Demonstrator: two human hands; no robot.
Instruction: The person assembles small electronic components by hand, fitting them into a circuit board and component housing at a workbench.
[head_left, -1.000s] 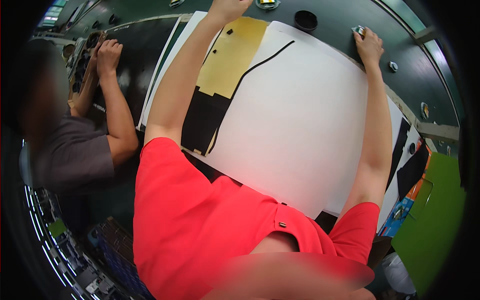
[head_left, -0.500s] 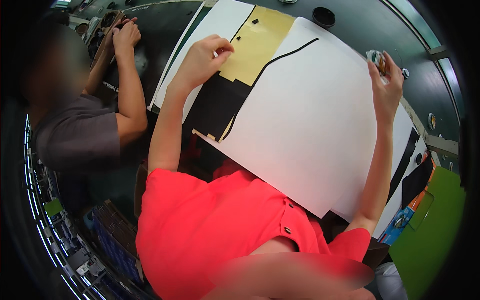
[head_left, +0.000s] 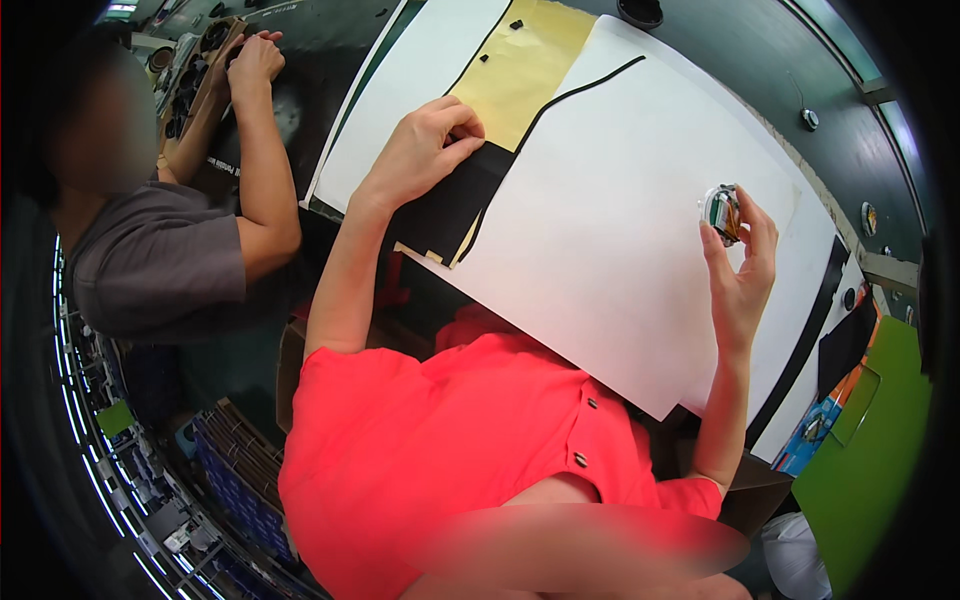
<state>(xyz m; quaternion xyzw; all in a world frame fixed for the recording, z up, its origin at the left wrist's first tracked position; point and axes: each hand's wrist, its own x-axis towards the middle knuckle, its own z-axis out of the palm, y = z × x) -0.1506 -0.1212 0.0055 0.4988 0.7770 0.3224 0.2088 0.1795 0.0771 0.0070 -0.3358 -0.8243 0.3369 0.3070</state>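
My right hand [head_left: 742, 265] is closed around a small round electronic part [head_left: 722, 214] with a clear shell, a green board and an orange-brown piece inside. Thumb and fingertips hold it raised over the large white board [head_left: 610, 270]. On the left, my left hand [head_left: 425, 150] is pinched closed at the edge of a black sheet [head_left: 445, 215], where that sheet meets its yellow backing [head_left: 535, 60]. What lies between those fingertips, if anything, is hidden. Two small black bits [head_left: 516, 25] stick to the yellow backing. A thin black strip [head_left: 570, 95] curves along its right side.
At the left, a co-worker [head_left: 160, 260] in a grey shirt reaches into a box of round black parts [head_left: 190, 85]. A black round dish [head_left: 640, 12] stands beyond the board. Small round parts [head_left: 809, 119] lie on the dark table at right, near a green panel [head_left: 865, 430].
My right hand has brought the electronic part nearer and leftward over the white board. My left hand has moved slightly right and nearer, down to the black sheet's edge, its fingers closing.
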